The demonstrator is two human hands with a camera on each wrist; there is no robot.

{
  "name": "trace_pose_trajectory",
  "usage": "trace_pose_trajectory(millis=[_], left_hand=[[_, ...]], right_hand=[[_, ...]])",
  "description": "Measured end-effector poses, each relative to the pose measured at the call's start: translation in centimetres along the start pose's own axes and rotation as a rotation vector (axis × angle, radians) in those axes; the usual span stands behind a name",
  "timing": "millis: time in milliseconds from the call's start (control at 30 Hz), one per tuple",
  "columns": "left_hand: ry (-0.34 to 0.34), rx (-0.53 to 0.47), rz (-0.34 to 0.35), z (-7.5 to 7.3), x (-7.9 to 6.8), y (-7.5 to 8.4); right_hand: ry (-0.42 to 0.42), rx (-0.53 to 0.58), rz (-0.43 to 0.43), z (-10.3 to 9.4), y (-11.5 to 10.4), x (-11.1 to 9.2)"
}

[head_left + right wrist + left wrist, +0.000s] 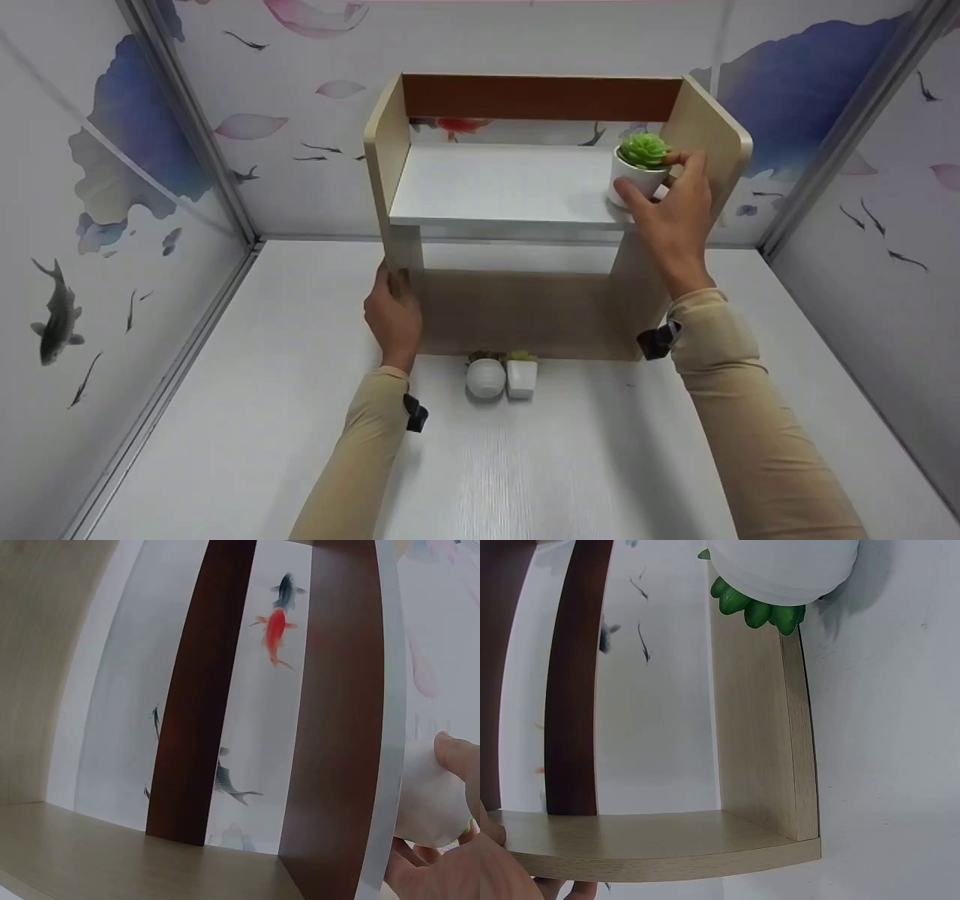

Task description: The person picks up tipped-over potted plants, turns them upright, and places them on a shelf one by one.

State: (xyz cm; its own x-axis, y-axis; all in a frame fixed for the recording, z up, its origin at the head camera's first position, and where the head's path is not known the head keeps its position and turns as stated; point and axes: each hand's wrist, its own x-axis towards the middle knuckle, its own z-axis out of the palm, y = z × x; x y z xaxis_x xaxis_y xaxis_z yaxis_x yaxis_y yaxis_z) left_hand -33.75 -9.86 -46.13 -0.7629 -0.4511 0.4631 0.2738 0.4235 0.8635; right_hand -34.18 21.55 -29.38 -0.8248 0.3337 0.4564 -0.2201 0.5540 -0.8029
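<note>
My right hand (679, 225) grips a small white pot with a bright green succulent (645, 151) between thumb and fingers. The pot is upright at the right end of the upper board of a two-tier wooden shelf (495, 184), beside the side panel. In the right wrist view, fingers curl round the white pot (429, 799) past the board's edge. Lower down, my left hand (394, 319) holds the shelf's left side panel; the left wrist view shows the panel (667, 847) between thumb and fingers.
Two more small white potted plants, one round (486, 379) and one squarish (522, 379), lie on the white table (495, 465) before the shelf's lower board. Painted wall panels (97, 300) with metal corner posts enclose the table at the back and sides.
</note>
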Motion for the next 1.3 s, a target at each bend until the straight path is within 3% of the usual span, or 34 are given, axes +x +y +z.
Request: trace_pose_trajectory(millis=[1300], left_hand=[[0.016, 0.017, 0.021, 0.08, 0.16, -0.26]], right_hand=[[-0.031, 0.034, 0.009, 0.29, 0.35, -0.5]])
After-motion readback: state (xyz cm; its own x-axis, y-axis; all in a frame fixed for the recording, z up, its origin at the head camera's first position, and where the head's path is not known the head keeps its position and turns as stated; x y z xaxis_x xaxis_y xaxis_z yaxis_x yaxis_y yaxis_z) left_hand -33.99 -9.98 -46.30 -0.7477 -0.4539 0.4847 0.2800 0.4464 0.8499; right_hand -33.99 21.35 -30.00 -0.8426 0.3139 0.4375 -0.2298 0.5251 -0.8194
